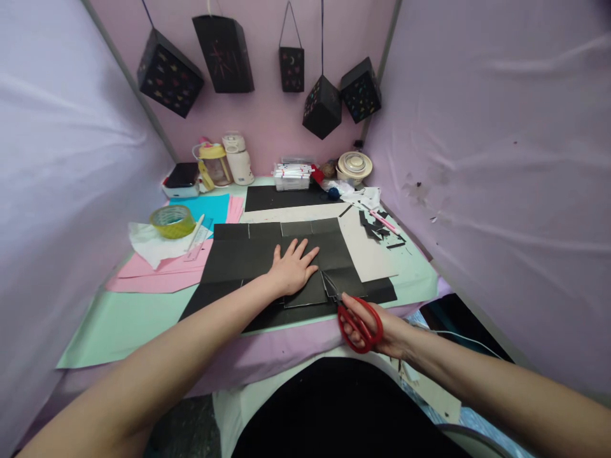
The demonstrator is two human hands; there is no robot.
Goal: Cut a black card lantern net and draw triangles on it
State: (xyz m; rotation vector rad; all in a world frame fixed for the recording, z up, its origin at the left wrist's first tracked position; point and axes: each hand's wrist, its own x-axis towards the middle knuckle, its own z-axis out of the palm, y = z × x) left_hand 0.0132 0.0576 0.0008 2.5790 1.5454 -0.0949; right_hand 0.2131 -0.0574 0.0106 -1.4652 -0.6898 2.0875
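Two hands: the left hand (292, 267) is lying flat with its fingers spread wide, pressing down on the black paper (248, 257). The right hand (377, 331) is gripping the red scissors (356, 318), with fingers going through the loops.
Where the paper is: it is lying in the middle of the counter (124, 318), close to the front edge, with fold lines running across it.
Blades: they are standing a little open, pointing into the paper just beside the left hand.
How the paper is handling: it is looking thin, light and a bit stiff, so it is probably sliding and bending easily. Pressing flat right next to the blades is looking like the best hold.
How the scissors are handling: they are hard and sharp, so holding them by the loops is safest.
Hard to see: the left hand is hiding part of the paper. Dark blades are blending into dark paper, so maybe they are already cutting, but I cannot tell. More black sheets seem to be lying underneath.
Nearby: a tape roll (172, 221) is sitting on the left, pink paper (157, 270) is lying beside the black sheet, and black scraps (377, 229) are lying on the right.
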